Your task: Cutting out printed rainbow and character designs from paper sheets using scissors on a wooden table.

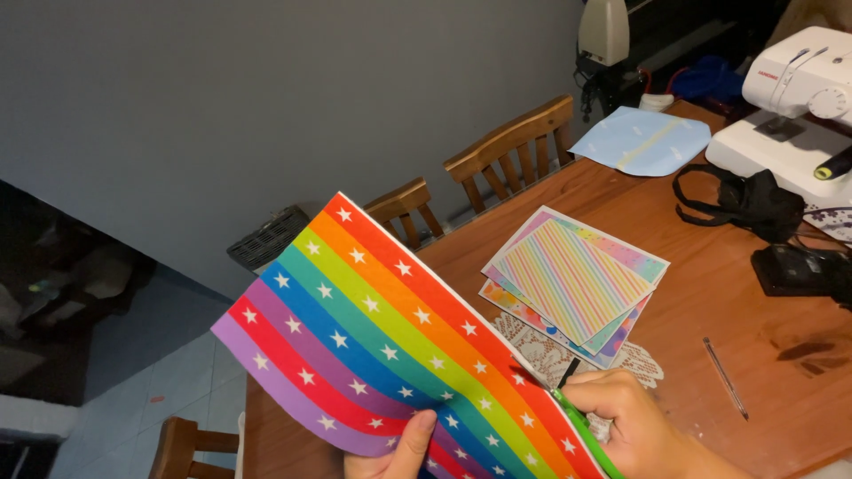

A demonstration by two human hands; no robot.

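Rainbow-striped, star-printed paper sheet (373, 337) is pinched in the left hand (399, 454) — right hand (635, 426) clamped on green scissors (581, 435); keep the sheet taut, cutting along the red stripe's edge.

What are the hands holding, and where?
The left hand pinches the rainbow star paper at its bottom edge. The right hand holds green-handled scissors by the handles.
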